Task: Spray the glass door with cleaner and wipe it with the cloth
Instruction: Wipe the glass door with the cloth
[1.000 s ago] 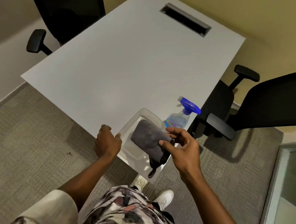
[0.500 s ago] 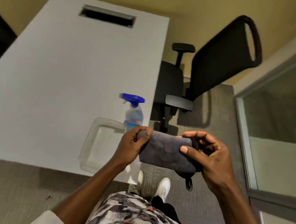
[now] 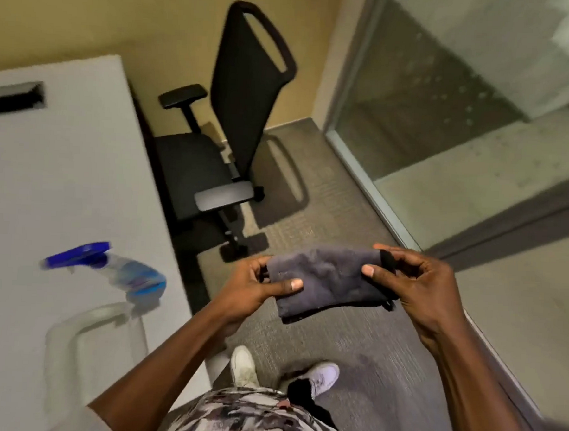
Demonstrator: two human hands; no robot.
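I hold a folded dark grey cloth [image 3: 326, 278] in front of me over the carpet. My left hand [image 3: 256, 284] pinches its left end and my right hand [image 3: 415, 281] pinches its right end, by a black tag. The spray bottle [image 3: 122, 267], clear with a blue trigger head, stands on the white table [image 3: 64, 177] near its right edge, blurred by motion. The glass door [image 3: 447, 102] with its grey frame fills the upper right.
A clear plastic tray [image 3: 83, 326] sits on the table just in front of the bottle. A black office chair [image 3: 220, 152] stands between table and glass. Grey carpet [image 3: 335, 343] lies underfoot, with my white shoes [image 3: 322, 377] below the cloth.
The cloth came out of the tray and both hands now hold it over the floor. My view has swung right, from the table towards the glass door.
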